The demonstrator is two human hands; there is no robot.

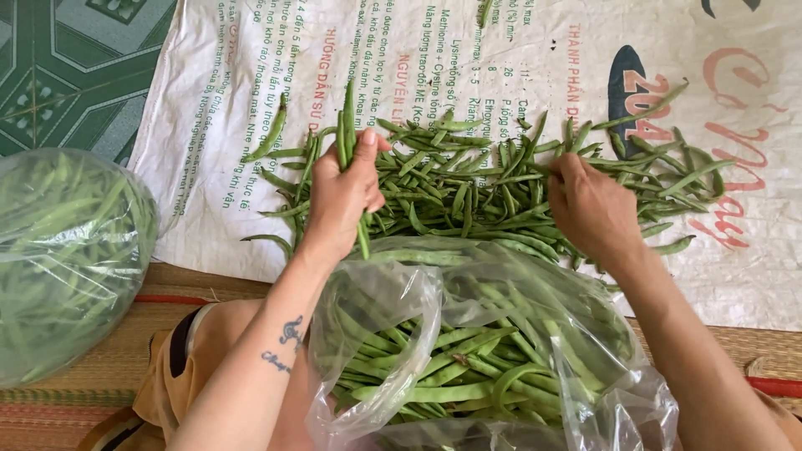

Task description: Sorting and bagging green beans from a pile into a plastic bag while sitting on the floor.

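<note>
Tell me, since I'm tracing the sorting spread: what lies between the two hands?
In the head view, loose green beans piled on the printed sack fill the stretch between the left hand, gripping a bunch, and the right hand.

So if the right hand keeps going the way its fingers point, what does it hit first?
The right hand points up-left into the pile of loose green beans on the printed sack; its fingers already seem to touch them.

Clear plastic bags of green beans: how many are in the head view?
2. One clear plastic bag lies open below the hands; another clear plastic bag sits at left, partly cut off.
</note>
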